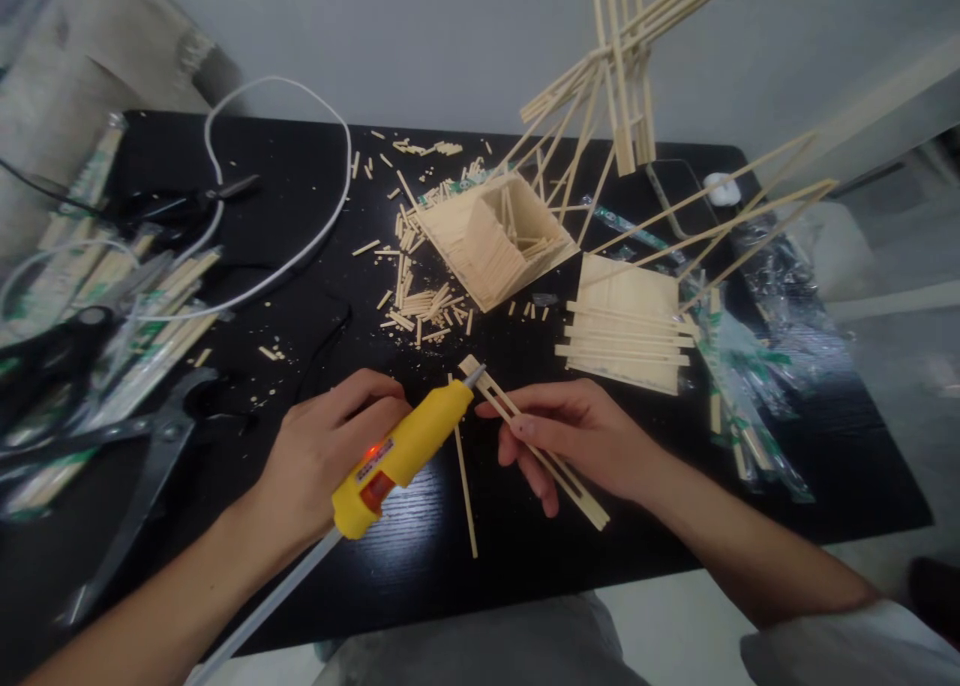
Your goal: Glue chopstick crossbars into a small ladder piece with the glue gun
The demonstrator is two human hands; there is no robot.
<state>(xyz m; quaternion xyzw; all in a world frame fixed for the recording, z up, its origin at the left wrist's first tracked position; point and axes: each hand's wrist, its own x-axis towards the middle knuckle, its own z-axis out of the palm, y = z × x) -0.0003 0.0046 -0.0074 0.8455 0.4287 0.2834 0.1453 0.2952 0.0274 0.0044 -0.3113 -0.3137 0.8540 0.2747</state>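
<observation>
My left hand [337,446] is closed around a yellow hot glue gun [409,456] with a lit orange-red light; a long glue stick runs out of its back. The gun's nozzle touches or nearly touches the far end of a narrow frame of wooden chopsticks [555,466]. Between thumb and fingers, my right hand [577,431] pinches that frame, which slants away to the upper left. One loose chopstick [466,486] lies on the black table between my hands. Further back, a square panel [630,296] carries several chopsticks laid across it.
Behind stands a wooden box on a square base [495,246], with a chopstick windmill structure [622,56] beside it. Cut stick pieces [420,306] are scattered nearby. At left are pliers [161,431], packaged chopsticks [172,316] and a white cable [349,166]. Plastic wrappers [757,386] lie right.
</observation>
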